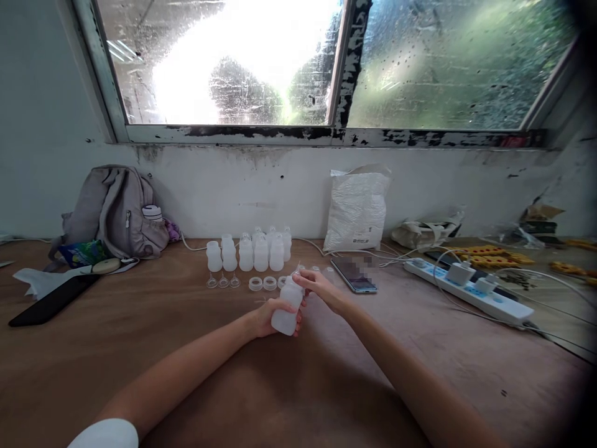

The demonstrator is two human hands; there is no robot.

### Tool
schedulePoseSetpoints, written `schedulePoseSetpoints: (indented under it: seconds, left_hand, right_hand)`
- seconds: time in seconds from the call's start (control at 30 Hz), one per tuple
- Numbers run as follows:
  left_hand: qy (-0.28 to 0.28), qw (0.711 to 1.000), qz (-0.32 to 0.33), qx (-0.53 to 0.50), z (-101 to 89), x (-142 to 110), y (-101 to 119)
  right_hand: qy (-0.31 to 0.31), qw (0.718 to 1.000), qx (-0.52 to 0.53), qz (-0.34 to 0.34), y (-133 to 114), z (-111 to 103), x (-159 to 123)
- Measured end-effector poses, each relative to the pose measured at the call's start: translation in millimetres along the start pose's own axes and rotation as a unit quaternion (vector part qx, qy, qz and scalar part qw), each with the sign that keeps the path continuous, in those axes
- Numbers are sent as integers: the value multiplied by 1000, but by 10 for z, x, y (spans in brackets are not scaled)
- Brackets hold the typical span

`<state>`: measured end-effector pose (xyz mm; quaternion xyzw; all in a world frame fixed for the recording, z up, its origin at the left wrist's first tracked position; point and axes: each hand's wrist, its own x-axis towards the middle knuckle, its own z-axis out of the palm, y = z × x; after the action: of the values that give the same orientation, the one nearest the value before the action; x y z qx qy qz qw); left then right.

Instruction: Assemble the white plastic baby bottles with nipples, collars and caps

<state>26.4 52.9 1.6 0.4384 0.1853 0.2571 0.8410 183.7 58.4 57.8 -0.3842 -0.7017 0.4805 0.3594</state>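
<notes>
My left hand (267,317) is wrapped round the body of a frosted white baby bottle (284,318), which tilts to the right above the table. At the bottle's top, my right hand (318,286) pinches the collar; its fingers partly hide this end, where a clear teat tip pokes up. Just behind stand several frosted baby bottles (261,254); the two at the left (214,256) have no tops. In front of them lie clear teats (224,281) in a row, and white screw rings (262,284) beside these. Clear caps (326,271) lie partly hidden behind my right hand.
A smartphone (354,275) lies right of the bottles, before a white plastic package (357,211). Farther right is a power strip (466,292) with trailing cables. At the left are a grey backpack (116,211) and a black flat object (53,300). The wall and window close off the back.
</notes>
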Motion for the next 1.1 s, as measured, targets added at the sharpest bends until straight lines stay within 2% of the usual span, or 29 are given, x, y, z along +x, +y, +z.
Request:
schedulePoseSetpoints:
  seconds: [0.23, 0.33, 0.5, 0.63, 0.77, 0.9, 1.1]
  left_hand:
    - [-17, 1000, -8, 12, 15, -26, -22]
    - [-26, 1000, 0, 17, 11, -16, -27]
    - [-61, 998, -21, -2, -18, 10, -10]
    - [-48, 999, -19, -10, -20, 11, -5]
    - [-22, 999, -20, -29, -13, 9, -7]
    - [-22, 999, -26, -24, -19, 14, -12]
    - [-22, 999, -21, -22, -31, 18, -27]
  right_hand:
    - [-26, 996, 86, 14, -22, 56, -24]
    - [-34, 994, 104, 14, 21, 16, -20]
    - [-44, 984, 170, 30, 107, -68, -3]
    - [-44, 978, 201, 40, 97, -40, -4]
    - [-21, 984, 173, 33, 88, 23, 0]
    - [-10, 985, 172, 25, 123, 33, 6]
    - [-50, 966, 254, 16, 137, -9, -14]
